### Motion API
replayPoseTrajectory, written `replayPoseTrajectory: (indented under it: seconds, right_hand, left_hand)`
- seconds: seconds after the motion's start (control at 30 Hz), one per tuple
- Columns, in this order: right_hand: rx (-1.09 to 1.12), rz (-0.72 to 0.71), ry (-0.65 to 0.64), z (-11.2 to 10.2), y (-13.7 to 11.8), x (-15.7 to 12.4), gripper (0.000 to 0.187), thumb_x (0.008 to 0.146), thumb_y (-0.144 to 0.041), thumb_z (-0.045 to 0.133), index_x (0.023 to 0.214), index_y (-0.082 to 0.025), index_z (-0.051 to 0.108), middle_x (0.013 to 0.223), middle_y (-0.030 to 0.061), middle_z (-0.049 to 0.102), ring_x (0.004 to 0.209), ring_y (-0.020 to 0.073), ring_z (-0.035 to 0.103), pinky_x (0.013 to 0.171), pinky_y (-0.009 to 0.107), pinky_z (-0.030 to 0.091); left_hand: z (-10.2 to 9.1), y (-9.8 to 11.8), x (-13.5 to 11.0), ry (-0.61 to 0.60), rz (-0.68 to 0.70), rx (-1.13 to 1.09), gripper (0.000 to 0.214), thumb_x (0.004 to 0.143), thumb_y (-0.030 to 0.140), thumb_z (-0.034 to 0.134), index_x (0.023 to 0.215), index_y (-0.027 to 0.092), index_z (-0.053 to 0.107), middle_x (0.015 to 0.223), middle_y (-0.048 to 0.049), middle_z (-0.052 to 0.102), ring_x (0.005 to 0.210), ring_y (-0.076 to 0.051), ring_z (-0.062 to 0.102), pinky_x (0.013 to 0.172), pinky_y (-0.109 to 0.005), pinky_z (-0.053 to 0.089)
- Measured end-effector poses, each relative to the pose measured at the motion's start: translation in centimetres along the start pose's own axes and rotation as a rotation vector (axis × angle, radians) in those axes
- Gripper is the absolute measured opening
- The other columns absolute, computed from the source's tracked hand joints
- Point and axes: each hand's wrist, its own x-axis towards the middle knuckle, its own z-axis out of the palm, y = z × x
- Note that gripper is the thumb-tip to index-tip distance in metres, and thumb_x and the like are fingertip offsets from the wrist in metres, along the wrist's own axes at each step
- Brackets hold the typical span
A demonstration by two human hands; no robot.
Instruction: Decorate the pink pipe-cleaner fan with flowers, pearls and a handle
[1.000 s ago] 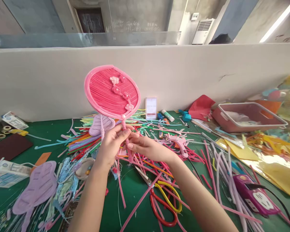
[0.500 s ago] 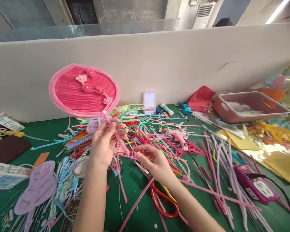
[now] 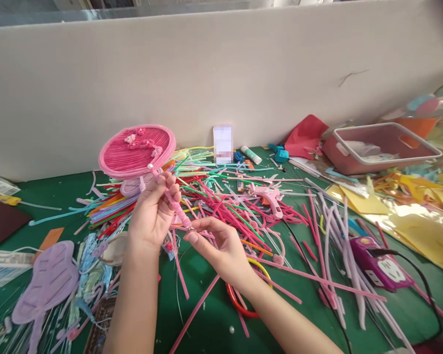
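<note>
A round pink fan [image 3: 133, 157] of fuzzy pipe cleaners, trimmed with small flowers and pearl beads, is tilted back above the table. My left hand [image 3: 151, 211] is closed round the upper part of its wrapped handle [image 3: 177, 209]. At the handle's lower end, the thumb and fingers of my right hand [image 3: 217, 246] pinch a tiny shiny metal piece [image 3: 191, 228]; its exact kind is too small to tell. Beneath my right wrist lie red-handled scissors [image 3: 239, 306], with the blades hidden by the hand. Loose pink pipe cleaners [image 3: 197, 310] lie around both hands.
A pink glue gun [image 3: 271, 199] rests among heaped pipe cleaners, its cord trailing right. A purple power strip [image 3: 382, 265] and a pink basket [image 3: 380, 162] are at the right. At the left lies a lilac fan [image 3: 49, 275]. A white partition [image 3: 206, 64] borders the table's back.
The fan has tipped back, so its face looks flatter. My right hand has moved to the handle's end, covering the scissor blades. The view has tilted downward.
</note>
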Motion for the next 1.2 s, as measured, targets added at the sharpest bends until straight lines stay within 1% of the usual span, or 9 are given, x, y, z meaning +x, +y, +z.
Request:
replayPoseTrajectory:
  seconds: [0.13,0.23,0.43,0.63,0.8,0.87,1.0,1.2]
  right_hand:
    - [0.055,0.008,0.014,0.21,-0.34,-0.03,0.018,0.084,-0.037,0.072,0.083,-0.02,0.068,0.077,-0.0004,0.07,0.075,0.0132,0.064,0.076,0.027,0.05]
    - [0.072,0.017,0.022,0.11,-0.55,-0.13,0.018,0.083,-0.037,0.074,0.08,-0.02,0.068,0.074,-0.0008,0.071,0.072,0.0125,0.064,0.074,0.026,0.051]
    - [0.054,0.007,0.015,-0.23,-0.58,0.02,0.02,0.086,-0.039,0.071,0.079,-0.02,0.068,0.073,-0.0001,0.072,0.072,0.0133,0.066,0.076,0.028,0.052]
    - [0.051,0.018,0.009,-0.31,-0.43,0.13,0.022,0.084,-0.041,0.072,0.079,-0.02,0.069,0.074,0.0014,0.073,0.072,0.0155,0.067,0.077,0.031,0.054]
    - [0.037,0.031,0.016,-0.39,-0.15,0.06,0.021,0.085,-0.041,0.071,0.081,-0.02,0.069,0.076,0.0021,0.074,0.075,0.0162,0.068,0.079,0.032,0.055]
    - [0.031,0.031,0.019,-0.41,-0.1,0.05,0.021,0.085,-0.041,0.071,0.081,-0.02,0.069,0.077,0.0021,0.074,0.075,0.0163,0.068,0.079,0.032,0.054]
    - [0.027,0.025,0.016,-0.37,-0.08,0.03,0.02,0.086,-0.04,0.071,0.082,-0.021,0.07,0.076,0.0013,0.074,0.076,0.0155,0.068,0.079,0.03,0.053]
    - [0.019,0.029,0.016,-0.37,-0.02,-0.02,0.022,0.086,-0.042,0.07,0.083,-0.02,0.07,0.078,0.0021,0.074,0.077,0.0166,0.069,0.078,0.031,0.053]
  left_hand:
    - [0.06,-0.26,0.1,0.005,0.012,0.022,0.039,0.1,0.003,0.036,0.081,0.011,0.069,0.066,0.0005,0.07,0.052,-0.005,0.066,0.05,-0.012,0.056]
    - [0.06,-0.36,0.1,0.0,0.027,0.038,0.039,0.1,0.003,0.036,0.081,0.012,0.069,0.066,0.001,0.07,0.051,-0.005,0.066,0.05,-0.012,0.055]
    - [0.14,-0.35,-0.01,-0.021,0.052,0.061,0.038,0.1,0.005,0.038,0.079,0.012,0.07,0.066,0.0008,0.07,0.052,-0.005,0.066,0.052,-0.012,0.055]
    - [0.06,-0.38,0.12,-0.034,0.063,0.076,0.036,0.099,0.005,0.042,0.079,0.013,0.071,0.068,-0.0002,0.07,0.054,-0.005,0.066,0.054,-0.012,0.055]
    - [-0.06,-0.39,0.15,-0.035,0.07,0.09,0.025,0.095,0.007,0.053,0.078,0.013,0.071,0.07,-0.0005,0.07,0.055,-0.006,0.066,0.055,-0.011,0.055]
    - [-0.09,-0.42,0.14,-0.034,0.072,0.094,0.023,0.094,0.007,0.055,0.078,0.013,0.071,0.069,-0.0004,0.07,0.055,-0.006,0.067,0.055,-0.011,0.055]
    - [-0.08,-0.41,0.12,-0.03,0.07,0.098,0.027,0.096,0.006,0.051,0.078,0.013,0.071,0.068,-0.0002,0.069,0.054,-0.006,0.066,0.054,-0.012,0.055]
    - [-0.12,-0.36,0.12,-0.03,0.07,0.094,0.036,0.098,0.005,0.042,0.078,0.013,0.071,0.067,-0.0001,0.07,0.053,-0.005,0.066,0.054,-0.012,0.056]
